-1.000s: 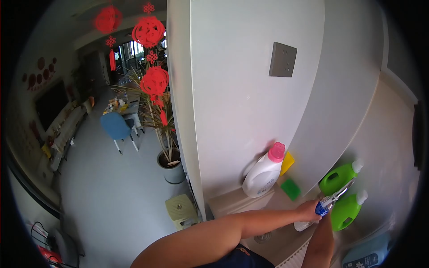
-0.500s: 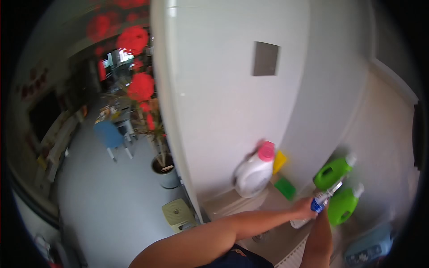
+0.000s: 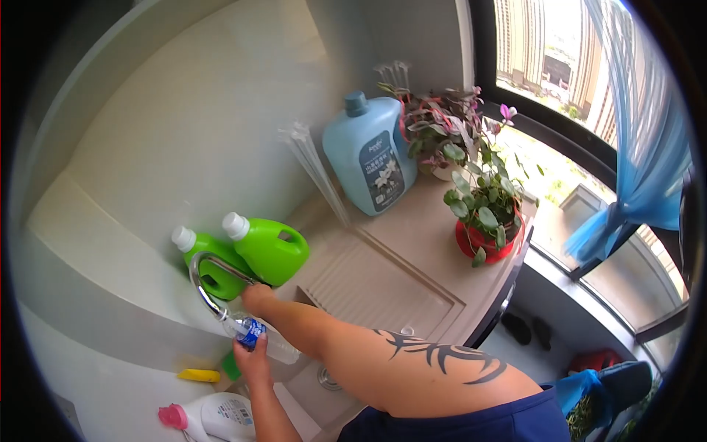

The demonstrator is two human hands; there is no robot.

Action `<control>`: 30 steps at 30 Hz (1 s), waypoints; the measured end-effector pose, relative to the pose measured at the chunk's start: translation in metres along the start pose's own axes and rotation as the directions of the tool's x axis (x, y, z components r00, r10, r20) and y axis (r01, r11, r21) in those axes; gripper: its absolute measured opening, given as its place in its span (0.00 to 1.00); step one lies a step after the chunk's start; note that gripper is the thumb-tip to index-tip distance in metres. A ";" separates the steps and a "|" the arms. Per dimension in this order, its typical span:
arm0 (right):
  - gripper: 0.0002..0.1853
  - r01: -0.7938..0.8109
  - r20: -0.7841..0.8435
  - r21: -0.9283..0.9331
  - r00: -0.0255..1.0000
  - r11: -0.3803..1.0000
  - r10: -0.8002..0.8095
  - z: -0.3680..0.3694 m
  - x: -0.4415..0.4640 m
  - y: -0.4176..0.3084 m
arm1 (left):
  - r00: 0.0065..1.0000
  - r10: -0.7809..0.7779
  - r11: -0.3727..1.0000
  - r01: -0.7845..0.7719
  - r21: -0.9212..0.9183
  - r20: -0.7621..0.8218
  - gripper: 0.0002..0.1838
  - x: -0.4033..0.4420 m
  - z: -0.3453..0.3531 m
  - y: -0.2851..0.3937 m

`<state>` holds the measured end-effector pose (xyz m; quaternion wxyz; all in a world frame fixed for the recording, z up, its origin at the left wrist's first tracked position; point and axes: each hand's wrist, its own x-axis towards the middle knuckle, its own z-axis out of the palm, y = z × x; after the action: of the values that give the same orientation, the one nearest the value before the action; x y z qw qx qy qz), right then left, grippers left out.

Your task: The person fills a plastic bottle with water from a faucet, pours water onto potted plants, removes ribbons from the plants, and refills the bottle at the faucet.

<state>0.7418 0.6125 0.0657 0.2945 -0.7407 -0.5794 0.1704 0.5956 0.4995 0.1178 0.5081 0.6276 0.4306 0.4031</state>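
Note:
My left hand (image 3: 252,356) is closed around a clear plastic bottle (image 3: 276,345) with a blue label, tilted under the curved metal faucet (image 3: 197,274). The bottle's mouth is at the spout. My right hand (image 3: 258,296) is closed at the faucet's base end, on what looks like its handle, though the fingers are partly hidden. Two green detergent bottles (image 3: 269,250) with white caps stand right behind the faucet. Below is the sink (image 3: 305,390), with its drain partly visible.
A ribbed washboard (image 3: 375,283) adjoins the sink. A large blue jug (image 3: 368,158), potted plants (image 3: 490,214) and white sticks (image 3: 313,166) stand beyond. Near the wall lie a yellow item (image 3: 199,376), a green sponge (image 3: 230,365) and a white bottle (image 3: 224,418) with a pink cap.
The view has swung to the right, bringing the window, plants and blue jug into sight; the room on the left is gone. My left hand still holds the bottle at the spout.

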 end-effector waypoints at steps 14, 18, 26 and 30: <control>0.16 0.003 -0.023 0.037 1.000 0.999 -0.002 0.006 0.001 0.003 | 1.000 -0.019 0.999 0.020 -0.042 0.019 0.27 -0.003 -0.001 0.003; 0.16 0.025 -0.012 0.048 1.000 0.999 -0.025 0.001 -0.001 0.004 | 1.000 -0.015 0.999 0.016 -0.050 0.017 0.27 -0.003 0.001 0.005; 0.16 0.128 -0.065 0.330 0.992 0.935 -0.113 -0.016 -0.019 0.024 | 0.999 -0.013 0.999 0.015 -0.050 0.030 0.29 0.002 -0.005 -0.003; 0.18 -0.034 -0.108 0.571 0.987 0.821 0.116 -0.013 -0.043 0.025 | 0.999 -0.021 1.000 0.022 -0.007 0.029 0.29 -0.006 -0.004 -0.016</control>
<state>0.7567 0.5638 0.0561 0.5334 -0.6521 -0.4510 0.2947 0.5875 0.4968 0.1022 0.5209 0.6268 0.4285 0.3901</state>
